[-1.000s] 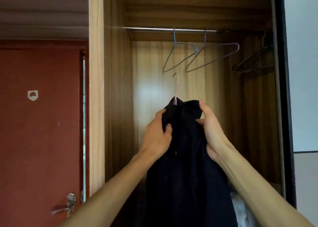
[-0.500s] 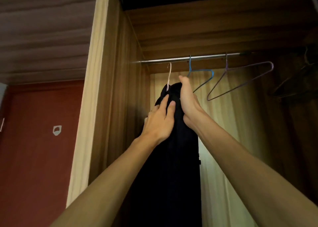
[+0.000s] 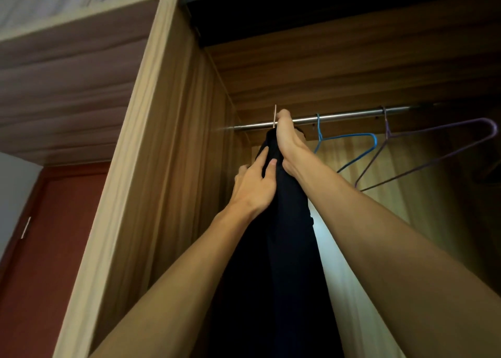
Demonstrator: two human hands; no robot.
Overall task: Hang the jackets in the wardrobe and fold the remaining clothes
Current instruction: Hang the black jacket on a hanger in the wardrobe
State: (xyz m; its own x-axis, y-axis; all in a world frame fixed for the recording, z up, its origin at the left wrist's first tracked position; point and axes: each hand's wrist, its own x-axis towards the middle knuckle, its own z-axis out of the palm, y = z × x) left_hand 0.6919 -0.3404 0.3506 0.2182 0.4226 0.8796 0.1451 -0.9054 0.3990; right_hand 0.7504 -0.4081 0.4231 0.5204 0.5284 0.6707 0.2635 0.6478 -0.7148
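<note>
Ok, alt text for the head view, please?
A dark jacket is held up at the wardrobe rail, the right hand gripping its top beside the pale hanger hook, the left hand gripping lower. An empty blue hanger and purple hanger hang further right.

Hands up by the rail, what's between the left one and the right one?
The dark jacket, gripped between left hand and right hand, head view.

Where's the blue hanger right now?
Head view: the blue wire hanger hangs on the metal rail, just right of the right hand, left of the purple hanger.
</note>
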